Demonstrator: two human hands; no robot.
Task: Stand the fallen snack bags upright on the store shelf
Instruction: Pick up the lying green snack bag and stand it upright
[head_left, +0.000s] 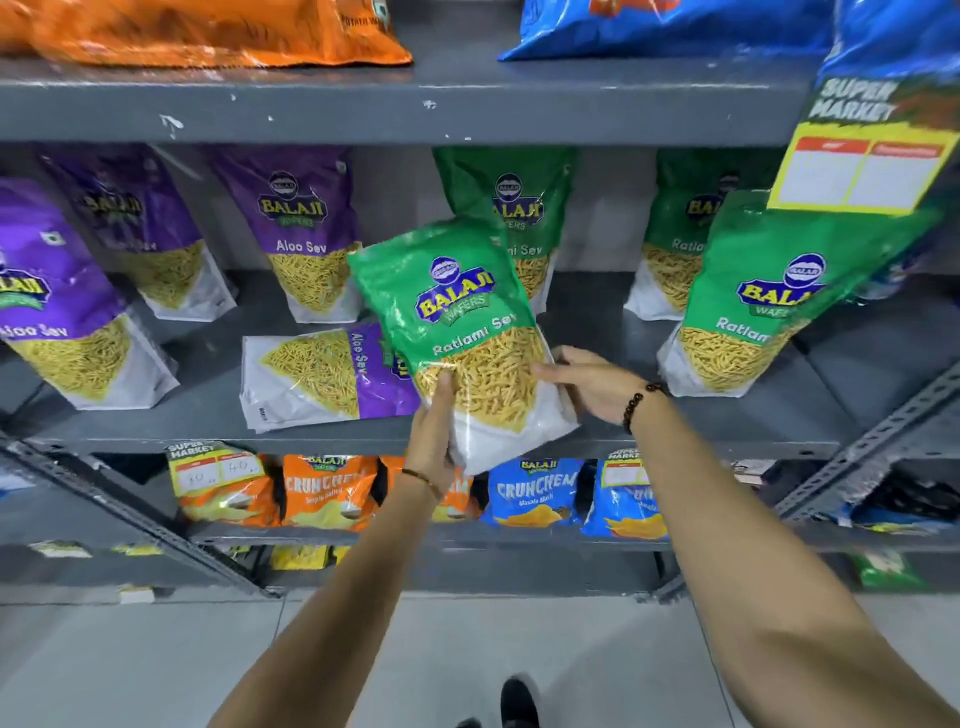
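Landmark: I place everything against the grey middle shelf (208, 415), where the Balaji sev pouches stand.
Purple Aloo Sev pouch (322, 376): lying flat on its back near the front edge of that shelf, left of centre, its top pointing right. I judge it the fallen bag left to do.
Left hand (434, 431): I have it clasped around the lower left edge of the green bag, thumb across the front, so the heavy base is carried from below.
Green Ratlami Sev bag (465, 332): held in front of the shelf's front edge, top tipped left, its base off the board and partly over the purple pouch. Not yet stood.
Right hand (587, 384): cupping the bag's right side, fingers behind it, to steady the tilt while I aim the base.
Standing green pouch (743, 312): upright further right on the shelf, the row I am matching.
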